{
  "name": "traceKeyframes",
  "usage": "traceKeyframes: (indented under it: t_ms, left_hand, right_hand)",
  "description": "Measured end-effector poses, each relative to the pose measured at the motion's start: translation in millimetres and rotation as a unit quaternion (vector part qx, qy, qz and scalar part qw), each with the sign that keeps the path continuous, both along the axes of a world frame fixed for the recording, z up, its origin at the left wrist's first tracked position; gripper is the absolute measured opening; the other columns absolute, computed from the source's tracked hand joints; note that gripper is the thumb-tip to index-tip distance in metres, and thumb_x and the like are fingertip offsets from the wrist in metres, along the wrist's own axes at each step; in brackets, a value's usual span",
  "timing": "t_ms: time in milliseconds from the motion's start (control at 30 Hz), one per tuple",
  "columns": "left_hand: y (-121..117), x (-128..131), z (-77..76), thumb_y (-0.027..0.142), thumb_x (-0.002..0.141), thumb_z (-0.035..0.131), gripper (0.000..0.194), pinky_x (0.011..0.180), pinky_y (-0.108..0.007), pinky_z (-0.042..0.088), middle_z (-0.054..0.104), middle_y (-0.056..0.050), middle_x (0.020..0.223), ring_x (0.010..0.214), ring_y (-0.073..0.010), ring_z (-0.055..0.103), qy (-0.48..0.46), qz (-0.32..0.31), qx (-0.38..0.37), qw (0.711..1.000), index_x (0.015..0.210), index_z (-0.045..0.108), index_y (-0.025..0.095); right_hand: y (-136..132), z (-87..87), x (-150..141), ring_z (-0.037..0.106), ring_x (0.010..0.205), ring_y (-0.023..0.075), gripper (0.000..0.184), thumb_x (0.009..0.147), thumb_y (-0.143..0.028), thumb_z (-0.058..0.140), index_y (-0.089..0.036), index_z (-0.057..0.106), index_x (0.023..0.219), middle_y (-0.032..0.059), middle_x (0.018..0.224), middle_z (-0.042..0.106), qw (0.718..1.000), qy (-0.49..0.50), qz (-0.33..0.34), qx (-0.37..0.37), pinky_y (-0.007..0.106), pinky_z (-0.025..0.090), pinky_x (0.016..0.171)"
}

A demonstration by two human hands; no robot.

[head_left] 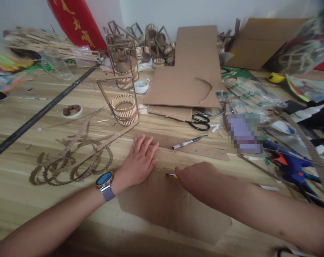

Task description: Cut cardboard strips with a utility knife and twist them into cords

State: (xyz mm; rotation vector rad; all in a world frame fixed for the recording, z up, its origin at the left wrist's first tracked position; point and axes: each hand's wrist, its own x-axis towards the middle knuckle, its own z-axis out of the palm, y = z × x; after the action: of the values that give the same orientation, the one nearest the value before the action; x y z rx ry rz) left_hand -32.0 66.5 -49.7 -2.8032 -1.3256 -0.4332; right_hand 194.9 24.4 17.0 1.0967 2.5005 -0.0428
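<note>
My left hand [142, 160] lies flat, fingers stretched, at the upper left edge of a brown cardboard sheet [175, 214]. On its wrist is a watch [105, 180]. My right hand [195, 176] is closed around a yellow craft knife [172, 175], most of which is hidden in the fist. The thin tip points left, close to the sheet's top edge. Just beyond the hands, a pen [190, 142] rests across a narrow cardboard piece [212, 151]. Black-handled scissors [199, 123] lie behind the pen, partly under stacked cardboard.
A small slatted basket [124, 110] with a tall handle stands beyond my left hand. Curled cardboard strips [71, 164] lie left. Large cardboard [186, 71] is at the back. A blue glue gun [290, 166] and clutter are right; a dark metal bar [44, 109] crosses the left.
</note>
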Motion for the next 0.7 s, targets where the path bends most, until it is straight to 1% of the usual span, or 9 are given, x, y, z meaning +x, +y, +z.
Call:
traceKeyframes:
  t_ms: [133,233,367,533,700]
  left_hand:
    - [0.3,-0.2,0.9,0.036,0.103,0.034,0.05,0.117,-0.062,0.025,0.038,-0.021,0.154,0.149,-0.0383,0.02,0.006,0.0,-0.003,1.0,0.146,0.043,0.011]
    - [0.3,0.2,1.1,0.035,0.103,0.035,0.051,0.117,-0.062,0.025,0.039,-0.021,0.154,0.148,-0.0393,0.021,0.007,0.001,-0.002,1.0,0.146,0.044,0.01]
    - [0.1,0.8,1.6,0.036,0.103,0.035,0.051,0.117,-0.062,0.026,0.039,-0.021,0.153,0.148,-0.0396,0.022,0.009,0.003,-0.001,1.0,0.145,0.045,0.01]
    - [-0.1,0.8,2.4,0.036,0.103,0.035,0.05,0.117,-0.062,0.026,0.039,-0.021,0.153,0.148,-0.0393,0.022,0.015,0.003,-0.001,1.0,0.145,0.045,0.01]
    - [-0.1,0.0,1.4,0.035,0.103,0.036,0.05,0.117,-0.062,0.026,0.038,-0.021,0.154,0.148,-0.0385,0.021,0.012,0.003,-0.002,1.0,0.145,0.045,0.01]
  right_hand:
    - [-0.6,-0.5,1.0,0.068,0.053,0.0234,0.022,0.075,0.001,0.062,-0.016,0.067,0.088,0.0059,0.063,0.07,1.0,0.002,0.0,0.005,0.025,0.031,0.036]
    - [-1.4,-5.2,4.8,0.068,0.052,0.0226,0.026,0.071,0.003,0.062,-0.015,0.067,0.088,0.005,0.062,0.07,1.0,0.0,-0.006,0.008,0.025,0.031,0.035]
    - [-4.2,-9.8,8.8,0.068,0.053,0.0231,0.024,0.071,0.002,0.062,-0.016,0.067,0.086,0.0053,0.06,0.069,1.0,-0.004,-0.017,0.016,0.024,0.033,0.037]
    - [-6.6,-4.9,7.0,0.07,0.055,0.0237,0.024,0.073,0.001,0.063,-0.016,0.067,0.089,0.0056,0.062,0.07,0.999,-0.01,-0.023,0.021,0.025,0.037,0.038]
    - [-5.8,0.6,9.1,0.07,0.056,0.025,0.025,0.076,0.002,0.056,-0.016,0.068,0.089,0.0064,0.063,0.071,0.999,-0.024,-0.029,0.007,0.027,0.039,0.04]
